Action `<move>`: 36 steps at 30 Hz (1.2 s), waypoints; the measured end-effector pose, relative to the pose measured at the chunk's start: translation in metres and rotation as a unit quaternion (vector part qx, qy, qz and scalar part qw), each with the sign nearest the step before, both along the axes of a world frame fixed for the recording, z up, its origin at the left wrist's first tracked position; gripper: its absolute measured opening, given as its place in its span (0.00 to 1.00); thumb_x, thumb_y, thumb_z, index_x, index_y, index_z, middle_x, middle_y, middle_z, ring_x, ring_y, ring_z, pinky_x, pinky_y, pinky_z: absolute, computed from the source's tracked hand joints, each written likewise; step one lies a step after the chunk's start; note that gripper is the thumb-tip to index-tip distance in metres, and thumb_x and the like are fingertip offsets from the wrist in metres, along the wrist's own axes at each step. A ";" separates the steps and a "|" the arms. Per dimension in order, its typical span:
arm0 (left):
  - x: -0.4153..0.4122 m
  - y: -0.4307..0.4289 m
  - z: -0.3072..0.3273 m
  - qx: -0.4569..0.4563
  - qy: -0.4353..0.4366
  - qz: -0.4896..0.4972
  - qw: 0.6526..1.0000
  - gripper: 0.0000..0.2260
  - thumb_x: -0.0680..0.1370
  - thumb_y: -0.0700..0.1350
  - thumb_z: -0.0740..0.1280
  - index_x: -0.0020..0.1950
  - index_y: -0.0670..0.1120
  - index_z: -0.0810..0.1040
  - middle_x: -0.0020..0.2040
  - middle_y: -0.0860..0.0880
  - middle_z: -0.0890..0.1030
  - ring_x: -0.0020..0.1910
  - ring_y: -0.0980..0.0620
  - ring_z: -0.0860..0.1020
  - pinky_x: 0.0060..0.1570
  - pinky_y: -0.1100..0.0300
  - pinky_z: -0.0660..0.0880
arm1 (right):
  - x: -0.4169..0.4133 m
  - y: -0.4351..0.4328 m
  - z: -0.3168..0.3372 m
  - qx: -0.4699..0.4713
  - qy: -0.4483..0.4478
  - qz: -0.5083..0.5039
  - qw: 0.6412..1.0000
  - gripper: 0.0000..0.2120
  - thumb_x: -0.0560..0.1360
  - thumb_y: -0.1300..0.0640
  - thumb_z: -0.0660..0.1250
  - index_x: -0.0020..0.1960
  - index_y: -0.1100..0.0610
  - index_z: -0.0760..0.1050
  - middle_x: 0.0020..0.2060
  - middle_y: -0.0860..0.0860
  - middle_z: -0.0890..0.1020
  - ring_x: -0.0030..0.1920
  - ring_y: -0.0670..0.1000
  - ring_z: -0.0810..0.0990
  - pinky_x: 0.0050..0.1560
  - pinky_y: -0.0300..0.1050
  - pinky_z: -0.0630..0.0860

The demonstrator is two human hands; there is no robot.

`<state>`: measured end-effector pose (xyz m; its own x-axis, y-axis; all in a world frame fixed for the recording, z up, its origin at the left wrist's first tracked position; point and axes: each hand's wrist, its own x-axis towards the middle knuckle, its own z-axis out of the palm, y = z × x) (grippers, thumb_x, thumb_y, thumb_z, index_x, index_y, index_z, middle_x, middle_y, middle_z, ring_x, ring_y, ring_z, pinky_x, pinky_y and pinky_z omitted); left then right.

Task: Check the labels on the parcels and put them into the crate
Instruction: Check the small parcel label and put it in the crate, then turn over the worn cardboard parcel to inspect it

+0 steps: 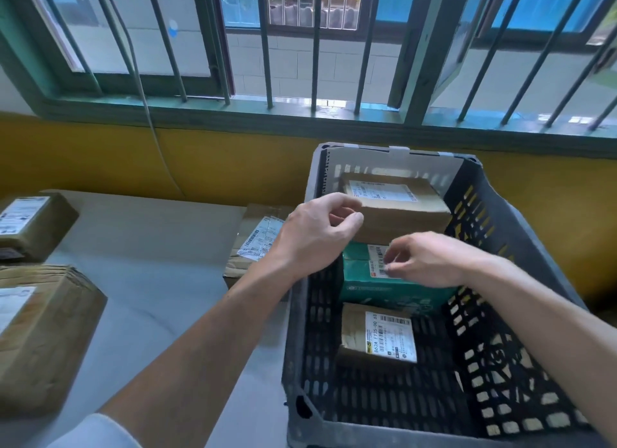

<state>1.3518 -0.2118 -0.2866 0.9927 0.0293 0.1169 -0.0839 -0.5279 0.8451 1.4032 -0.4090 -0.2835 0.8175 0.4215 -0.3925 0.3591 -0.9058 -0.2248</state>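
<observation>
Far left on the table (150,247) wait a labelled parcel (31,225) and a bigger taped parcel (43,334). The flat parcel (255,239) lies just beside the crate (314,347), left of and below my left hand (315,235), its long axis running away from me, I judge; that hand is nearer. Both it and my right hand (430,264) hang loosely curled, grasping nothing, above the green parcel (384,280) inside. Only the crate's rim stands between.
</observation>
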 end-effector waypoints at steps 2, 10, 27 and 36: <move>-0.003 0.009 0.001 -0.016 -0.011 0.009 1.000 0.09 0.82 0.50 0.68 0.61 0.53 0.83 0.50 0.58 0.85 0.49 0.63 0.81 0.53 0.60 0.80 | 0.001 0.005 0.008 0.051 -0.037 -0.031 0.997 0.10 0.80 0.46 0.65 0.58 0.48 0.80 0.47 0.43 0.82 0.42 0.39 0.77 0.37 0.33 0.68; -0.021 0.067 0.000 -0.037 -0.030 0.036 0.998 0.05 0.80 0.50 0.69 0.54 0.57 0.85 0.45 0.60 0.85 0.43 0.64 0.80 0.48 0.62 0.77 | -0.027 0.078 0.023 0.322 -0.098 -0.106 0.936 0.09 0.79 0.50 0.67 0.59 0.47 0.81 0.47 0.40 0.84 0.49 0.43 0.82 0.52 0.42 0.79; -0.077 0.211 -0.025 -0.099 0.057 0.050 0.992 0.10 0.72 0.56 0.66 0.48 0.57 0.85 0.46 0.56 0.88 0.51 0.56 0.84 0.58 0.53 0.79 | -0.090 0.246 -0.005 0.315 -0.017 -0.122 0.941 0.13 0.78 0.47 0.68 0.61 0.45 0.80 0.52 0.42 0.85 0.51 0.43 0.83 0.56 0.46 0.80; -0.107 0.250 -0.048 -0.127 0.095 0.120 0.980 0.11 0.71 0.57 0.66 0.47 0.57 0.84 0.47 0.53 0.88 0.53 0.52 0.84 0.62 0.47 0.79 | -0.107 0.290 -0.033 0.301 0.024 -0.120 0.946 0.13 0.78 0.48 0.67 0.62 0.46 0.79 0.53 0.43 0.85 0.52 0.44 0.81 0.55 0.41 0.78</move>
